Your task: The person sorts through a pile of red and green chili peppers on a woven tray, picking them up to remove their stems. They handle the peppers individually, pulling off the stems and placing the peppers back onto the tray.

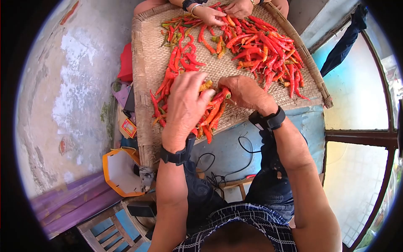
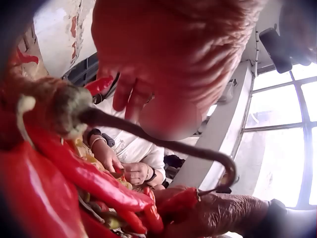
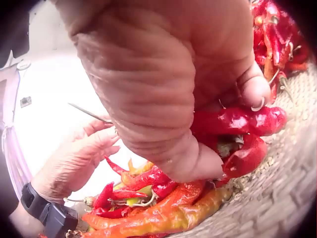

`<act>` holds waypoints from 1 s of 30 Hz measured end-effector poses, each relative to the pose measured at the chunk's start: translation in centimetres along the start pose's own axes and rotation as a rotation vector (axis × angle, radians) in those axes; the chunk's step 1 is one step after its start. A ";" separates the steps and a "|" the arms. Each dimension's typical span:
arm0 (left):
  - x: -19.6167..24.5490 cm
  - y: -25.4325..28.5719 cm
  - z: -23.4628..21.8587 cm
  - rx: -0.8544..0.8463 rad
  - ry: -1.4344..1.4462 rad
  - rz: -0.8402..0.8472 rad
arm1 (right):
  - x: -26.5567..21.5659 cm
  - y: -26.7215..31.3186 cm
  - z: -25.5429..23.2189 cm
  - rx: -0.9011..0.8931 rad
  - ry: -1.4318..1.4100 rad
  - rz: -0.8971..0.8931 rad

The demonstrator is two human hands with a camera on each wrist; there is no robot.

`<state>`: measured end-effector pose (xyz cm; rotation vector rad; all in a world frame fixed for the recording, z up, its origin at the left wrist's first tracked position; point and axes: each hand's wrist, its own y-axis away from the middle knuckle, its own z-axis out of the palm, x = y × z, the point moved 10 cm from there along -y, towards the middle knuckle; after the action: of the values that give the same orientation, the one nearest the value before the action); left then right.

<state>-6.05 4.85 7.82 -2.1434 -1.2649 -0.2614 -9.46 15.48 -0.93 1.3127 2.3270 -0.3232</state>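
**A:** What is nearest the camera?

**B:** A person's two bare arms, each with a black wrist strap, reach over a woven tray [image 1: 145,88] of red and orange chillies. The left hand [image 1: 184,105] lies fingers-down over a bunch of chillies [image 1: 212,115] at the tray's near edge. Its grip is curled round them, and the left wrist view shows a chilli's dark curved stem [image 2: 163,144] poking out from under the palm.

**A:** And the other hand?

**B:** The right hand [image 1: 243,92] sits just beside the left, touching the same bunch. Its grip is tight, with thumb and fingers pinching a glossy red chilli [image 3: 237,121] against the tray.

**A:** Where do the rest of the chillies lie?

**B:** A strip runs up the tray's left half, and a thicker heap of chillies [image 1: 260,50] covers the right half.

**A:** Farther off?

**B:** At the tray's far edge a second person's hands [image 1: 224,12] rest among the chillies, one wrist wearing a bangle. A peeling wall [image 1: 67,84] stands to the left, with bright windows to the right.
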 end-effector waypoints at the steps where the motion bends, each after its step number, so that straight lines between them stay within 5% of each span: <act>1: 0.3 0.1 0.4 -0.001 0.000 0.000 | -0.2 0.2 -0.7 0.040 -0.063 -0.059; 6: 0.5 0.8 3.5 -0.173 -0.115 0.035 | -0.6 0.7 -3.2 0.147 -0.268 -0.129; 10: -0.7 0.6 3.7 -0.194 -0.143 -0.028 | 0.7 0.6 -3.1 0.115 -0.431 0.011; 17: 0.5 0.1 2.4 -0.035 -0.004 0.022 | -0.9 0.7 -3.3 0.190 -0.407 -0.107; 23: -1.0 0.1 0.6 0.034 -0.117 -0.067 | 0.0 0.0 -2.3 0.087 -0.726 0.027; 27: -2.7 0.7 -0.8 0.133 -0.204 -0.112 | 2.8 0.7 -3.4 0.155 -0.565 0.226; 30: -3.3 0.9 -1.4 0.130 -0.153 -0.187 | 5.0 0.8 -3.7 0.201 -0.767 0.182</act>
<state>-6.81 1.31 6.97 -1.9680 -1.5293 -0.0909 -12.02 21.14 -0.16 1.1920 1.5521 -0.8463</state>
